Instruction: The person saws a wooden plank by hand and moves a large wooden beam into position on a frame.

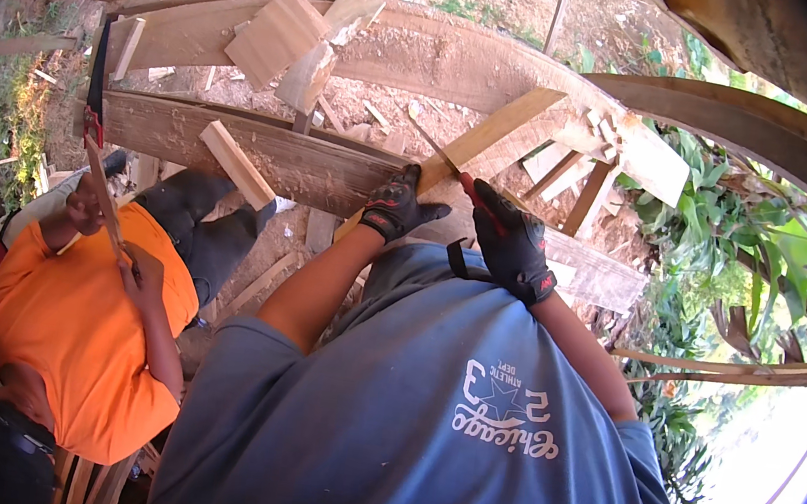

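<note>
My right hand (510, 245), in a black glove with red marks, is closed round the red handle of a handsaw (434, 146). The saw's thin blade shows nearly edge-on and reaches up and left across a light wooden board (504, 128). That board slants from the upper right down toward my body, over the workbench planks. My left hand (394, 206), gloved alike, grips the board just below the blade, with the thumb stretched to the right. Its fingertips are partly hidden.
On the left, a person in an orange shirt (93, 315) holds a wooden strip (106, 200). Wood offcuts (279, 38) and a short block (237, 164) lie on the worn bench planks (255, 148). Small blocks (601, 133) sit at right, near green plants (697, 197).
</note>
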{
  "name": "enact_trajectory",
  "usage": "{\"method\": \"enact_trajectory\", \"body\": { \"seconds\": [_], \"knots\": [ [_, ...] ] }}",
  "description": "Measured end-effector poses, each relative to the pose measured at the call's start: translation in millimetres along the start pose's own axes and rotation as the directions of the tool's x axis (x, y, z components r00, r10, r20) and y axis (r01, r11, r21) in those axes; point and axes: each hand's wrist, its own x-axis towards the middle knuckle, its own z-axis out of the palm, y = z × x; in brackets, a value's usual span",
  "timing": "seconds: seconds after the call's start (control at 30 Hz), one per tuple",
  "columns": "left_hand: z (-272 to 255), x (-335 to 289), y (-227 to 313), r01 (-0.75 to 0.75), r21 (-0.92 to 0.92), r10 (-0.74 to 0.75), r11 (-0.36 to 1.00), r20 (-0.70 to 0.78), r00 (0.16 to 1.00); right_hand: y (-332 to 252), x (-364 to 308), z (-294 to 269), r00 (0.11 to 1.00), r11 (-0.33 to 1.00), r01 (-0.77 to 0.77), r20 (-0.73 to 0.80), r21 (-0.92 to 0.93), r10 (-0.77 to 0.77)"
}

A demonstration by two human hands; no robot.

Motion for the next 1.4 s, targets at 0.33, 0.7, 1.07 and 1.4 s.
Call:
{"method": "enact_trajectory", "body": {
  "seconds": [0.33, 0.7, 1.07, 1.4],
  "knots": [
    [11.2, -3.1, -3.5, -0.041, -0.15, 0.026, 0.988, -0.104, 0.994, -17.3, 9.6, -6.6, 0.996, 0.998, -0.058, 0.068, 0.021, 0.057],
    [14.5, -29.7, -2.5, -0.037, -0.004, 0.032, 0.999, -0.449, 0.893, -35.1, 65.4, -0.8, 0.989, 0.982, 0.066, 0.14, -0.18, -0.041],
    [26.5, -27.4, 5.6, 0.078, -0.105, -0.121, 0.991, -0.509, 0.852, -67.1, 105.0, 9.8, 0.978, 0.983, 0.043, 0.208, -0.179, -0.005],
    [23.8, -26.9, 5.7, 0.005, -0.104, -0.063, 0.995, -0.564, 0.823, -73.7, 112.1, 18.8, 0.983, 0.968, 0.067, 0.183, -0.241, -0.023]
  ]
}}
